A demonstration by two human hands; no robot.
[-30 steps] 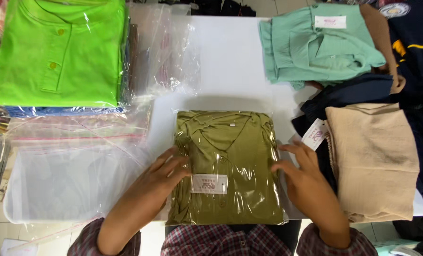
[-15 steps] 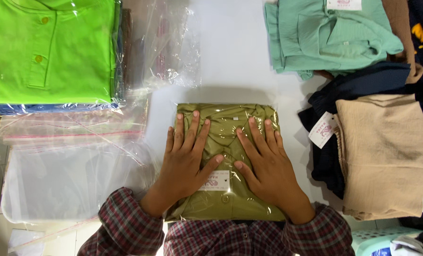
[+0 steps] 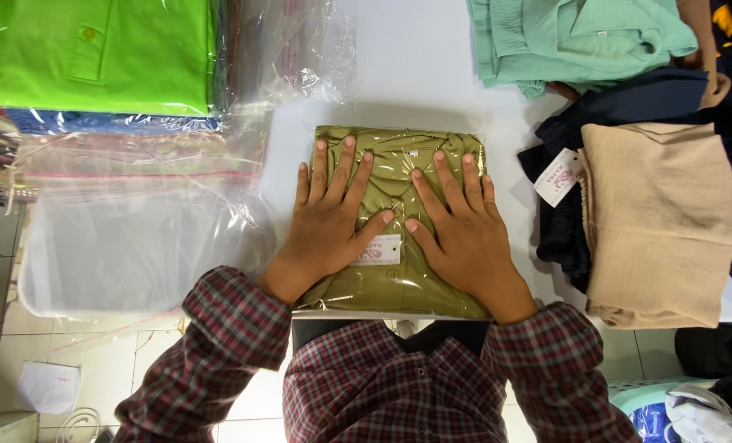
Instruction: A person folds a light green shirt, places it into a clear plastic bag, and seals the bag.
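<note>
An olive-green folded shirt point(image 3: 399, 152) sealed in a clear plastic bag lies at the near edge of the white table point(image 3: 415, 66). My left hand point(image 3: 329, 217) lies flat on its left half, fingers spread. My right hand point(image 3: 460, 226) presses flat on its right half, fingers spread too. A small white tag point(image 3: 380, 250) shows between the two thumbs. Neither hand grips anything; both palms rest on the bag.
A bright green bagged shirt point(image 3: 95, 53) tops a stack at far left, with empty clear bags point(image 3: 136, 238) below it. Mint-green shirts point(image 3: 579, 37) lie at the back right; a tan folded garment point(image 3: 661, 217) and dark navy clothes point(image 3: 563, 230) sit on the right.
My hands went from holding the bag's side edges to lying flat on top of it. The view shifted slightly; the hands have slid a little toward the near edge.
</note>
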